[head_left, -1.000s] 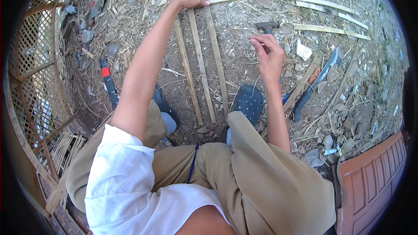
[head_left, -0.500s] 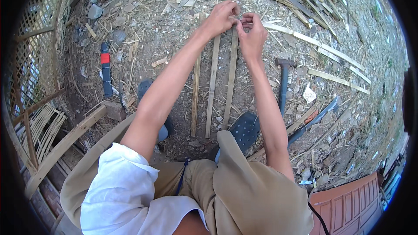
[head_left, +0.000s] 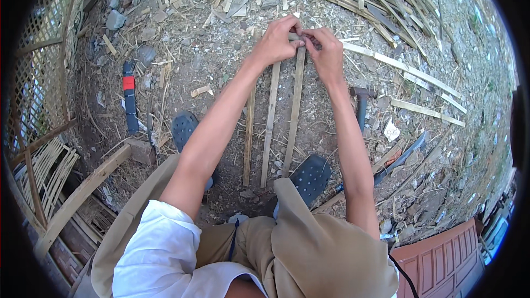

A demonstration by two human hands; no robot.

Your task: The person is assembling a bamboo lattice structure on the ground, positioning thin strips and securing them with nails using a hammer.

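My left hand [head_left: 276,41] and right hand [head_left: 324,52] have come together since a moment ago, fingers pinched on the far ends of the bamboo strips [head_left: 292,110] that run back toward my knees. The hammer [head_left: 361,105] lies just right of my right wrist.

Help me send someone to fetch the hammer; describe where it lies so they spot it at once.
Start from the three bamboo slats lying side by side on the dirt in front of the seated person. Just beyond the right forearm, below the right hand, lies the hammer. Its dark metal head and straight dark handle set it apart from the pale bamboo strips around it.
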